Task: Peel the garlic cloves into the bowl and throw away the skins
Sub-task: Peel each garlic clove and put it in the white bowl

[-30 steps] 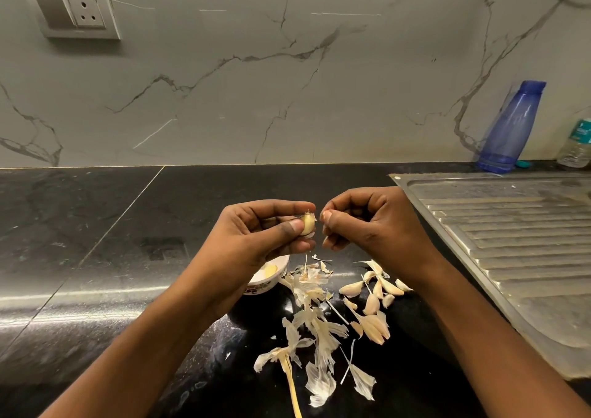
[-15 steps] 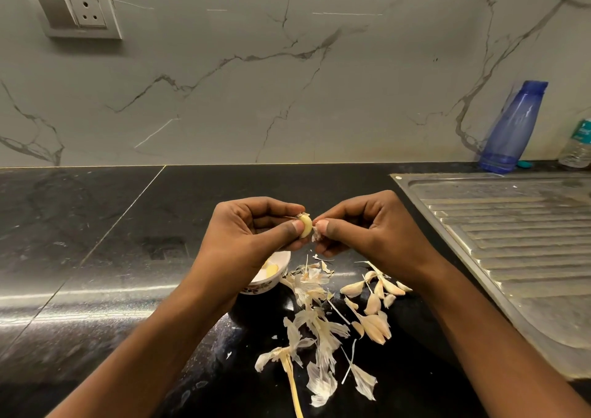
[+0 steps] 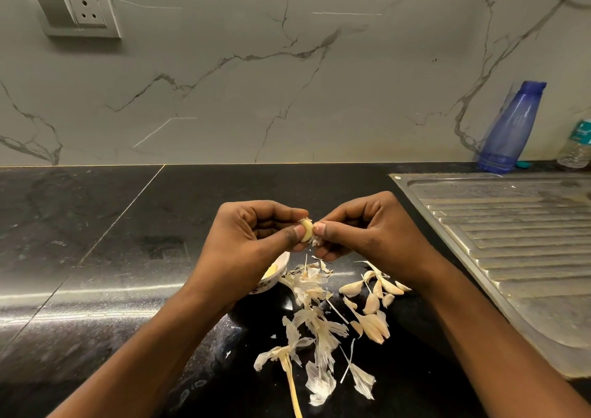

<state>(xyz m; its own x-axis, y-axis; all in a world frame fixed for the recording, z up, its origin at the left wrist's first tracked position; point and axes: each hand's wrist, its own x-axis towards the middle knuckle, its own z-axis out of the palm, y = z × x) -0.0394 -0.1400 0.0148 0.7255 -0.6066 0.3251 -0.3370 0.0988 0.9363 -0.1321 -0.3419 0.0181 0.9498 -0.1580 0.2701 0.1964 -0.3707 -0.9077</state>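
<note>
Both hands are up over the black counter (image 3: 96, 257), meeting in the middle. So the left hand (image 3: 252, 241) pinches a garlic clove (image 3: 307, 230) btw thumb & index, other fingers curled in. The right hand (image 3: 367, 235) has its thumb tip right against the clove, pinching a scrap of skin (image 3: 316, 241) that hangs under it. The bowl (image 3: 275, 276) sits just below the left hand, half hidden by it. Under the hands there's loose skins (image 3: 315, 321) & a few unpeeled cloves (image 3: 371, 302) on the counter, w/ a steel drainboard (image 3: 511, 241) off to the right
</note>
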